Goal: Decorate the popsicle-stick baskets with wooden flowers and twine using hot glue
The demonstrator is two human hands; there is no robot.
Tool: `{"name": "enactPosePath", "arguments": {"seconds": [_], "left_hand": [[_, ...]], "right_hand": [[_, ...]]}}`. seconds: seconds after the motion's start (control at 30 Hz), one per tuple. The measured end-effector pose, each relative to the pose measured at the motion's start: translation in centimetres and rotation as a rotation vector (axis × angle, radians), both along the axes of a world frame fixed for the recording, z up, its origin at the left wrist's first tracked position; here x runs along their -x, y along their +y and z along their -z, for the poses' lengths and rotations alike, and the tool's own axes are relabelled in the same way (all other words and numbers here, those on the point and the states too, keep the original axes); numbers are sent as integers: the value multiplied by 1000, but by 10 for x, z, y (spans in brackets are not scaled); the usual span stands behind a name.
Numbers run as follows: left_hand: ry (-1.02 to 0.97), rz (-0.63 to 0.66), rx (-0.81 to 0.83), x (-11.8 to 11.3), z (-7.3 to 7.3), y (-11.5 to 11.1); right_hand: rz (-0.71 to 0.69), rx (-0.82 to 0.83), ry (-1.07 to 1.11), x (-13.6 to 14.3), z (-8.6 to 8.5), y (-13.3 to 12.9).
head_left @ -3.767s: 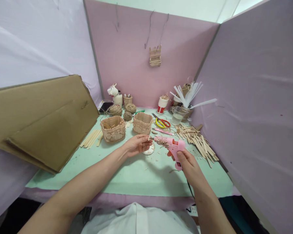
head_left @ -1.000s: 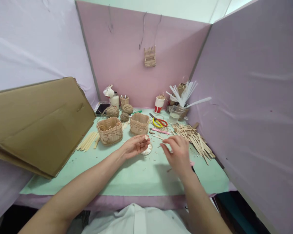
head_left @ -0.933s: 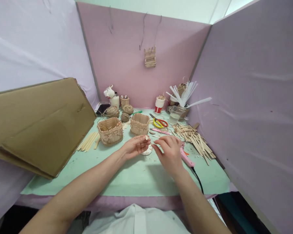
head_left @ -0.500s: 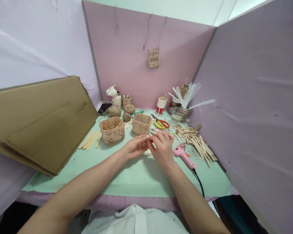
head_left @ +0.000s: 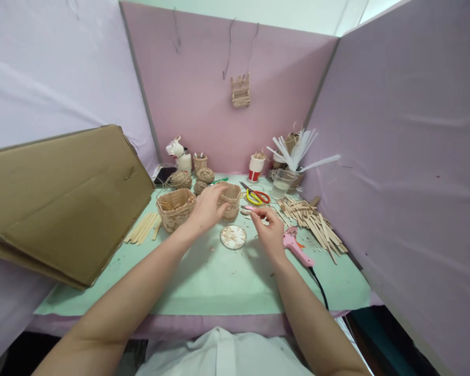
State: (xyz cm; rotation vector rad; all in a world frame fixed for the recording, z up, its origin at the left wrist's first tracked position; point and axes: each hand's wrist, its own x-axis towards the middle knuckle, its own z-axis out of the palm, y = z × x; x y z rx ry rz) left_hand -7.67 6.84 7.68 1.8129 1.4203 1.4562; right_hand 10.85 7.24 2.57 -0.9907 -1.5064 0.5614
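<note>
My left hand is at the left side of a small woven basket, its thumb and fingers apart in front of the wall and rim. Whether it touches the basket I cannot tell. My right hand is held above the table with thumb and fingertips pinched together; whatever they hold is too small to make out. Between the hands lies a round white disc with small wooden pieces on it. A second woven basket, holding wooden bits, stands left of my left hand. Close by my right hand rests a pink glue gun.
A pile of wooden sticks lies at the right, pale sticks at the left. Scissors, twine balls, a paper cup and a clear cup stand or lie behind. Cardboard leans at left.
My hands have parted. The left moved up and left to the basket and opened; the right shifted slightly right, still pinched. The white disc beneath them is now uncovered.
</note>
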Motion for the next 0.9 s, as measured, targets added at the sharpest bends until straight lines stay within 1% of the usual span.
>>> {"name": "enactPosePath", "arguments": {"seconds": [0.07, 0.13, 0.23, 0.33, 0.4, 0.47, 0.57, 0.63, 0.73, 0.83, 0.9], "left_hand": [[180, 6, 7, 2, -7, 15], [378, 37, 70, 2, -8, 31], [657, 81, 160, 0, -4, 53], [787, 114, 188, -2, -1, 67], [780, 158, 196, -1, -3, 72], [715, 183, 202, 3, -9, 76], [581, 155, 196, 13, -19, 78], [507, 148, 208, 20, -22, 78], [428, 188, 234, 28, -19, 76], [368, 208, 250, 31, -14, 74], [251, 223, 286, 31, -12, 73]], "right_hand": [[-56, 88, 35, 1, 1, 4], [-104, 150, 45, 1, 1, 8], [-170, 222, 51, 0, 0, 16], [-225, 271, 65, 0, 0, 28], [-243, 303, 61, 2, 1, 36], [-267, 340, 45, 6, 0, 46], [-315, 364, 43, 15, -5, 59], [-359, 362, 53, 19, -9, 68], [-417, 393, 41, 21, -15, 75], [-427, 437, 42, 20, -17, 76], [-440, 468, 58, 20, -17, 74]]}}
